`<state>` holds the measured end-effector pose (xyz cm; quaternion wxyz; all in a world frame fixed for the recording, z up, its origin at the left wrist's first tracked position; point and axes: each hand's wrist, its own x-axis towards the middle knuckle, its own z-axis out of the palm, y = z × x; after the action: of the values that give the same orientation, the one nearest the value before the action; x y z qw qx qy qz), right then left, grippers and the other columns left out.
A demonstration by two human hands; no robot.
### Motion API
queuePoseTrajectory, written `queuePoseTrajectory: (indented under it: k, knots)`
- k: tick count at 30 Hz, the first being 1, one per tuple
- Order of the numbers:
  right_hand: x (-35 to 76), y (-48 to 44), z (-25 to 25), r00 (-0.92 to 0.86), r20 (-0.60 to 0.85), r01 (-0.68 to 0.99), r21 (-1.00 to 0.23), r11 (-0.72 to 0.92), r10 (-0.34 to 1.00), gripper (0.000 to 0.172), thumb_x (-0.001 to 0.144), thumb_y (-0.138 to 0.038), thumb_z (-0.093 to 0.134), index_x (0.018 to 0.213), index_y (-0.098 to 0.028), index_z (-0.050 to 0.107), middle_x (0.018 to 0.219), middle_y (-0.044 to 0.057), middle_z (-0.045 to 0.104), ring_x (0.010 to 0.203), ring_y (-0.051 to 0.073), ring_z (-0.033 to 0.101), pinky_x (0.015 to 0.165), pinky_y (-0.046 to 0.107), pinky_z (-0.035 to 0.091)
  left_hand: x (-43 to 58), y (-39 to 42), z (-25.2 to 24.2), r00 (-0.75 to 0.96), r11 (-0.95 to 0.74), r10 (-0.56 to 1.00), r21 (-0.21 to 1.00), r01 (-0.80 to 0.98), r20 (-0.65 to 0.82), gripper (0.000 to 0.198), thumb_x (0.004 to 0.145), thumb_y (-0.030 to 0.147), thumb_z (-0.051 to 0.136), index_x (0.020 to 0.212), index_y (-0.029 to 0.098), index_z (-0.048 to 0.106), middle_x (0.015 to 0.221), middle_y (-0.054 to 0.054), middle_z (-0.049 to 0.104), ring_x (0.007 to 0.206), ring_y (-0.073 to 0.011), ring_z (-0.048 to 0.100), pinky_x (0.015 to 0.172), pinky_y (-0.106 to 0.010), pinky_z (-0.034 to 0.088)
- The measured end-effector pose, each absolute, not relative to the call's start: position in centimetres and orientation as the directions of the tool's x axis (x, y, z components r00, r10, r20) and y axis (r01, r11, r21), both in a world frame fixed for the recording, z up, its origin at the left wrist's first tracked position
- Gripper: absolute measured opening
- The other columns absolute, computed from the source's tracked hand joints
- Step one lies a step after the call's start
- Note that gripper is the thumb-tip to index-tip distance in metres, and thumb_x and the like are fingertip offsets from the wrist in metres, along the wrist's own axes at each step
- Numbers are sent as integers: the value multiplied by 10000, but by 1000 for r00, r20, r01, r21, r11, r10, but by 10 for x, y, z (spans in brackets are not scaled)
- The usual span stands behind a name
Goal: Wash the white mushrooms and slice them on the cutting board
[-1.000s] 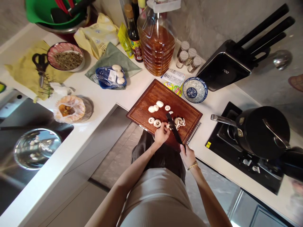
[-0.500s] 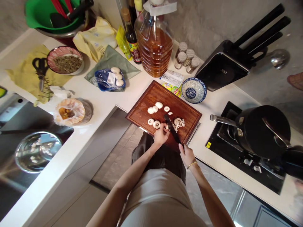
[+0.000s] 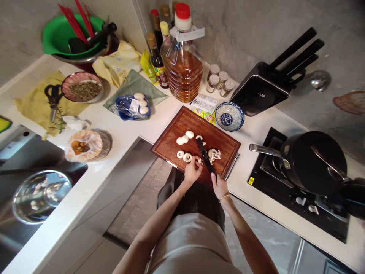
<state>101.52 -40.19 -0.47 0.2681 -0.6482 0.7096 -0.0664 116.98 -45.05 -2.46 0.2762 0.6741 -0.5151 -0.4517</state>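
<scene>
The left hand (image 3: 191, 172) pins a soft, brittle mushroom (image 3: 199, 161) by its cap — the right hand (image 3: 219, 185) grips the knife (image 3: 204, 153) handle.

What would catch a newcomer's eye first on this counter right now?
Probably the wooden cutting board at the counter's front edge, where the right hand holds a black knife over mushrooms and the left hand steadies one. Behind it stands a big oil jug with a red cap; a black pot sits on the stove at right.
</scene>
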Motion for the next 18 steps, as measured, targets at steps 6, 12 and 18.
queuePoseTrajectory:
  k: [6,12,18]
  knots:
    - [1004,-383,16,3,-363,-896,-414,159,-932,611,933,-558,129,865,-157,586,669,99,676,593,211,648,515,269,381,1170,-451,-29,73,-323,-944,851,-414,-323,165,834,240,427,987,217,487,665,39,577,539,-99,546,572,-198,400]
    - [1005,-374,21,51,-315,-895,-436,97,-948,606,943,-541,137,846,-147,587,702,112,689,633,207,664,535,258,379,1169,-448,-36,92,-300,-953,860,-412,-288,204,806,216,465,1010,218,461,639,48,561,513,-105,535,558,-203,390]
    - [1005,-372,19,53,-317,-901,-423,92,-947,627,940,-551,124,850,-141,591,678,116,691,615,212,668,521,261,372,1169,-447,-41,100,-300,-953,854,-426,-285,159,800,218,475,958,219,455,643,44,563,528,-111,546,559,-206,391]
